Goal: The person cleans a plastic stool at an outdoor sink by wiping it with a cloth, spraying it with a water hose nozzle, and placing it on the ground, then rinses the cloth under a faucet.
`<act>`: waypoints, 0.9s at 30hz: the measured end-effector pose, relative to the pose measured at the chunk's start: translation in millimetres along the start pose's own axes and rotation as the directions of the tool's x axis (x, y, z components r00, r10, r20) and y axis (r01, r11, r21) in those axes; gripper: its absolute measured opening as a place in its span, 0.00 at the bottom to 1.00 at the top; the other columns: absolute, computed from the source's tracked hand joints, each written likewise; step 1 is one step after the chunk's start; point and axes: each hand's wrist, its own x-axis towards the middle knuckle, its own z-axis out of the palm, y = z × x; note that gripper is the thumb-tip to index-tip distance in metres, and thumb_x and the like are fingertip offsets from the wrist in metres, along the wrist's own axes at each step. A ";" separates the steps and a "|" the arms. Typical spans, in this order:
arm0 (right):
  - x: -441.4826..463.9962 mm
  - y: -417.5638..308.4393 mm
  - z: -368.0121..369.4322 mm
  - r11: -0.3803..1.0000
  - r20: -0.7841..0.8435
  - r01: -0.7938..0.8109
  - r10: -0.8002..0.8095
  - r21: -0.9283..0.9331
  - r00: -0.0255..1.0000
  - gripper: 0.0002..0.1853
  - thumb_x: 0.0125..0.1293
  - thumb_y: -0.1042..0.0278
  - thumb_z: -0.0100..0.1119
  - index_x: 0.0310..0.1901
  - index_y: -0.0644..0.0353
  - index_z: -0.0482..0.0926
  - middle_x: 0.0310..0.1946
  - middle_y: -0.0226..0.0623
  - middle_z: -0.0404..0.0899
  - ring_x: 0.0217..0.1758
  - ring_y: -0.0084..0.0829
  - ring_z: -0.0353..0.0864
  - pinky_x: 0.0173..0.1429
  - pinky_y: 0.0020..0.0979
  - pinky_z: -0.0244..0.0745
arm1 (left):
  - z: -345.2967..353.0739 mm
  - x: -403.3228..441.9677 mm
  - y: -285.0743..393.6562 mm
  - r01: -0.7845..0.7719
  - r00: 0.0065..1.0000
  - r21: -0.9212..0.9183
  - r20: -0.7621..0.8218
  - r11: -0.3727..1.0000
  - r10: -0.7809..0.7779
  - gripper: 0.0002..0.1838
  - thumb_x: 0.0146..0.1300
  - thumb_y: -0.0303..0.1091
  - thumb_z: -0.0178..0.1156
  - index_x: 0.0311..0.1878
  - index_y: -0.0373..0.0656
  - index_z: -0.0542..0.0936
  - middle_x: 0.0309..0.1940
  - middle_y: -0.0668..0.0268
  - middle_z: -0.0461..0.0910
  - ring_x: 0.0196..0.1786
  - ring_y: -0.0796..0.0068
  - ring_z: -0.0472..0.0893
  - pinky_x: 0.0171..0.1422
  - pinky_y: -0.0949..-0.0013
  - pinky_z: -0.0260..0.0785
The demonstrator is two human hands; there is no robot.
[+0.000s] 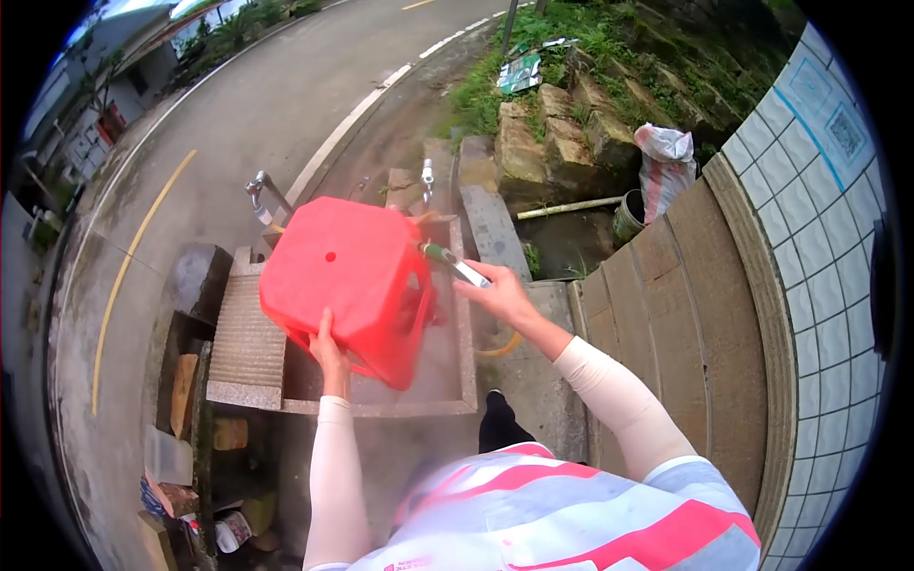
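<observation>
A red plastic stool (324,257) is tilted over a stone sink (468,366), its seat with a small hole facing up. My left hand (330,360) grips the stool's near edge, thumb lying on the seat and the other fingers partly hidden beneath. In my right hand (505,299) is a brush (468,273) with a white handle and a green head. The head is at the stool's right side, by the leg openings; whether it touches the plastic I cannot tell.
Two taps, one on the left (257,195) and one behind (427,174), rise around the sink. A ribbed washboard slab (246,333) forms its left side. A yellow hose (503,348) lies at right. Beyond are a bucket (628,217), a sack (665,167) and stone blocks (524,152).
</observation>
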 end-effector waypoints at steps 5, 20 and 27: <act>70.9 20.0 -38.1 0.989 0.281 0.034 -0.074 0.144 0.957 0.26 0.60 0.62 0.67 0.59 0.61 0.76 0.41 0.28 0.83 0.41 0.16 0.77 0.48 0.23 0.73 | -40.2 -0.4 59.7 0.217 0.950 0.050 0.219 0.975 -0.223 0.26 0.64 0.37 0.59 0.61 0.33 0.69 0.58 0.59 0.74 0.61 0.64 0.74 0.67 0.60 0.63; 134.7 192.8 -95.4 0.948 0.515 -0.226 0.081 0.225 0.854 0.28 0.52 0.58 0.73 0.55 0.60 0.79 0.43 0.40 0.85 0.43 0.24 0.83 0.50 0.27 0.74 | 180.9 -4.8 -10.9 -0.460 0.831 0.806 0.538 -0.373 0.138 0.30 0.67 0.43 0.51 0.71 0.48 0.63 0.75 0.53 0.50 0.77 0.47 0.47 0.75 0.42 0.40; 175.4 198.7 -112.2 0.942 0.496 -0.271 0.144 0.195 0.857 0.29 0.53 0.57 0.73 0.56 0.57 0.79 0.43 0.39 0.85 0.44 0.25 0.83 0.51 0.28 0.74 | 223.4 78.2 -15.9 -0.457 0.826 0.685 0.563 -0.568 0.013 0.21 0.65 0.39 0.51 0.58 0.45 0.78 0.72 0.60 0.59 0.76 0.56 0.52 0.76 0.44 0.39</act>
